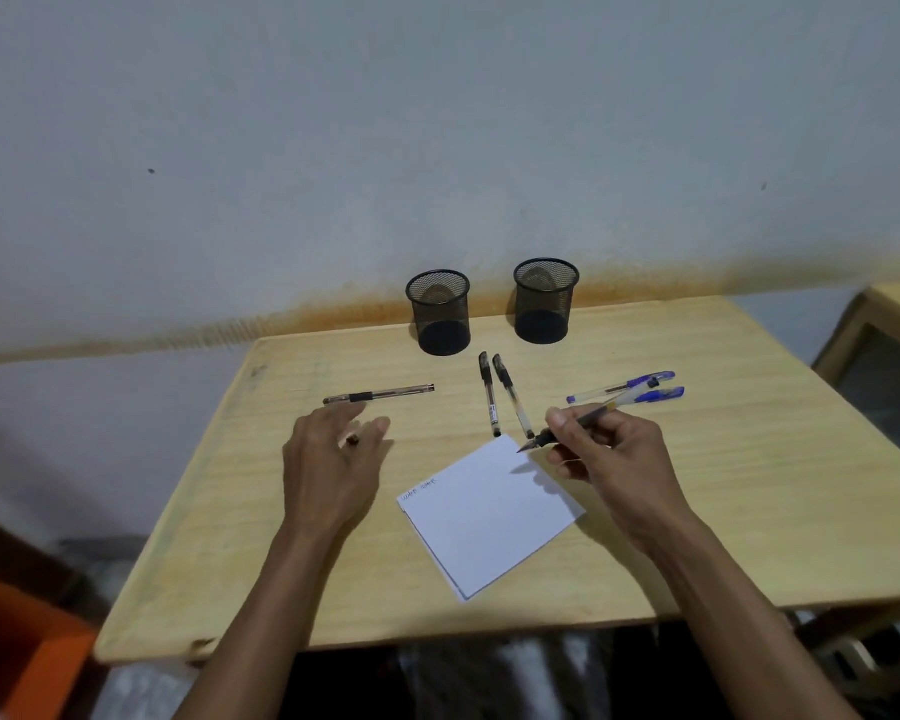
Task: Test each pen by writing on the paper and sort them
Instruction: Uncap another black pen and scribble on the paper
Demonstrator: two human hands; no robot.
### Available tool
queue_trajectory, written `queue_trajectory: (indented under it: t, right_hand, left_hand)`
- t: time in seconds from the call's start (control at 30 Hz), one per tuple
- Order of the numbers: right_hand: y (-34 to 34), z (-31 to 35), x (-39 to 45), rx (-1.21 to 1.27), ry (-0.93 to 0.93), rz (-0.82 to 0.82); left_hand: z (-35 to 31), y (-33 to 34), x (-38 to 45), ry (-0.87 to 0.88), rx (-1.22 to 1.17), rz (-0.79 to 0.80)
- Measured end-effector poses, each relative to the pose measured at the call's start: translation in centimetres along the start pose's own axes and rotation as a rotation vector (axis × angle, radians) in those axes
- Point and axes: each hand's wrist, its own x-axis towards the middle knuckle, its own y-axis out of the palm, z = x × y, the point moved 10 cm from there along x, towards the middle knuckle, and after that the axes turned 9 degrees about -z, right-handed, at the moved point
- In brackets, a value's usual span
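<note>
The uncapped pen (572, 427) sits pinched in the right hand (611, 459), tip angled down just above the far corner of the paper (489, 517), which lies on the wooden table (697, 537). Left of the paper, the left hand (328, 470) hovers palm down, fingers loosely curled around a small dark cap (353, 440). Beyond the paper lie two black pens (500, 394), with two mesh cups (492, 309) farther back.
</note>
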Motion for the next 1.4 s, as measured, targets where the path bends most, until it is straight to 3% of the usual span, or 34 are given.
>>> queue_trajectory:
  t: [0.1,0.2,0.3,0.47,0.8,1.13,1.4]
  right_hand:
    - [1.2,-0.3,-0.3,0.027,0.011,0.035]
    - [3.5,-0.4,-1.1,-0.006,-0.011,0.127]
    - [5.7,-0.9,-1.5,-0.098,-0.067,0.2]
    - [8.2,-2.9,-0.8,-0.302,-0.127,0.289]
    - [11.3,-3.5,1.0,-0.358,-0.162,0.371]
    - [12.0,-3.6,1.3,-0.45,-0.267,0.391]
    - [11.9,-3.7,1.1,-0.423,-0.259,0.372]
  left_hand:
    - [-2.0,1.6,-3.3,0.043,-0.168,0.222]
    - [-2.8,3.1,-5.6,0.212,-0.081,0.338]
    - [-2.8,3.6,-6.5,0.345,0.027,0.334]
    - [-2.3,3.9,-6.9,0.377,0.1,0.328]
    - [-1.3,4.7,-6.8,0.405,0.08,0.316]
    - [-1.8,3.9,-6.9,0.499,0.046,0.191]
    - [-0.9,4.6,-7.2,0.438,0.042,0.22]
